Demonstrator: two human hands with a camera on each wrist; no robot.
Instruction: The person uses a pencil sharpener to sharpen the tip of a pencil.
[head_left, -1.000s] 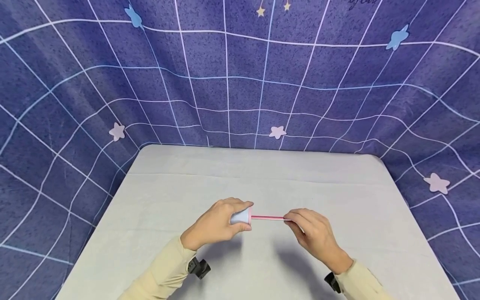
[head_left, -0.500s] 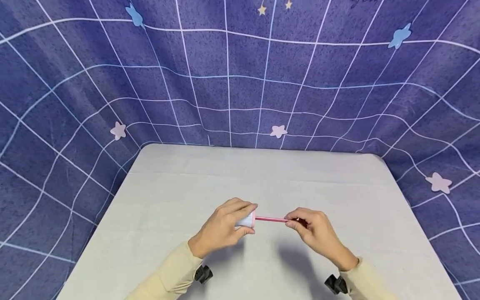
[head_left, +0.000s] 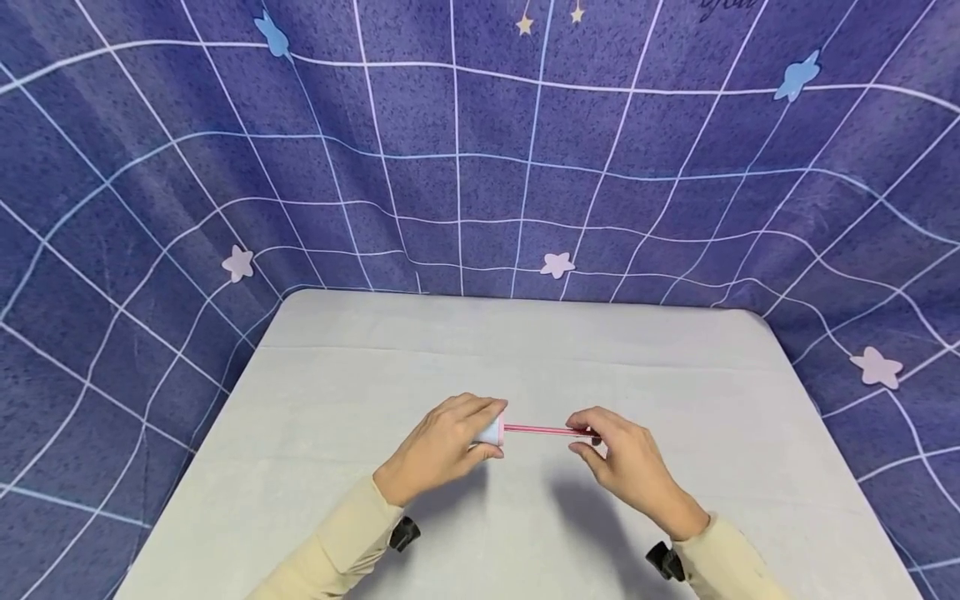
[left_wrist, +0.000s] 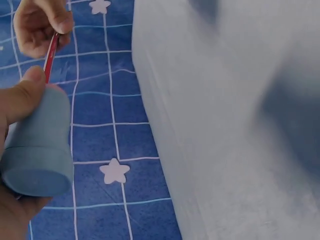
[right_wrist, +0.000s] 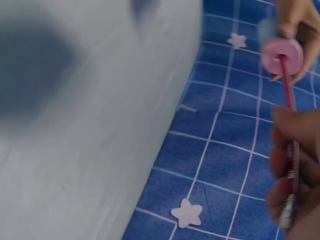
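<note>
My left hand [head_left: 438, 446] grips a light-blue, cup-shaped pencil sharpener [left_wrist: 42, 132] lying sideways above the table. Its pink end [right_wrist: 296, 64] faces right, and the tip of a red pencil [head_left: 536, 430] is inside the hole there, out of sight. With thumb and fingers my right hand [head_left: 633, 458] holds the other part of the pencil. In the right wrist view the pencil's pale rear end [right_wrist: 286, 217] sticks out below the curled fingers. The left wrist view shows the sharpener's flat round base turned toward the camera.
Under both hands spreads a table [head_left: 525, 342] with a white cover, shadows falling on it. A blue curtain [head_left: 480, 192] with grid lines and stars hangs behind and at both sides. Each forearm bears a small black wrist camera [head_left: 403, 533].
The right-hand fingers shift around the pencil, the thumb and forefinger spreading a little wider than half a second ago. The sharpener has moved slightly left and up, staying in the left hand.
</note>
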